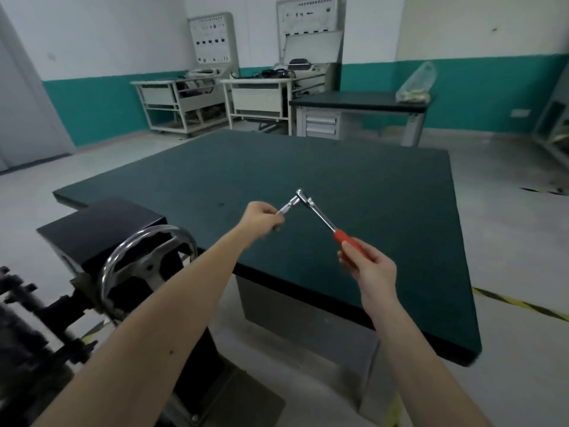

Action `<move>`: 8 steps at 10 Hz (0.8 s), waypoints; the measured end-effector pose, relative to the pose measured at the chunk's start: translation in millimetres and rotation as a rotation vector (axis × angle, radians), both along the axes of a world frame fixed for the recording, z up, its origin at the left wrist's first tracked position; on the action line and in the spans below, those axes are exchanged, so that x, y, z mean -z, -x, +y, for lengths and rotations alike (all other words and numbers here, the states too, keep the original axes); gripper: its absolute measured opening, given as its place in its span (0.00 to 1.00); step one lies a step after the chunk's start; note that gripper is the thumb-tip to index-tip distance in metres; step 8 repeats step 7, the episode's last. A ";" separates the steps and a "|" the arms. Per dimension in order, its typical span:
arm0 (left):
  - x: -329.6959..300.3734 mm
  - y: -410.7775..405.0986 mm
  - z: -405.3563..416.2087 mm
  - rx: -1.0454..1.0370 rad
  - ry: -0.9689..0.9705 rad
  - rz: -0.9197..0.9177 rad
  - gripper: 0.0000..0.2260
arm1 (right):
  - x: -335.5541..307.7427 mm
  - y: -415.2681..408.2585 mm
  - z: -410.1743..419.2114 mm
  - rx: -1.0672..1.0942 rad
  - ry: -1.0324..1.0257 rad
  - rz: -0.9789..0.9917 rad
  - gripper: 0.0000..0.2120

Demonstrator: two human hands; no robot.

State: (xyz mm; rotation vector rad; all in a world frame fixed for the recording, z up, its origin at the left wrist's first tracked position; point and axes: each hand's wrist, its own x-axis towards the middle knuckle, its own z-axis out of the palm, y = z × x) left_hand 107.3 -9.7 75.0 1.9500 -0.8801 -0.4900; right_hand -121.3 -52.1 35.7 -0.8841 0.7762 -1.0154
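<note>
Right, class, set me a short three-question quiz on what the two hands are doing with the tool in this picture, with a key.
1. True or false: the right hand grips the wrench by its handle.
2. What does the left hand pinch?
A) the metal socket fitted to the wrench's head
B) a hammer
C) a cup
3. What colour is the wrench's handle?

Key: 1 true; 2 A; 3 red.
</note>
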 end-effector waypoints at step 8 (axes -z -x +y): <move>87.4 -29.7 -50.8 0.092 -0.189 -0.544 0.15 | 66.4 -46.7 -67.5 -0.021 0.747 1.134 0.22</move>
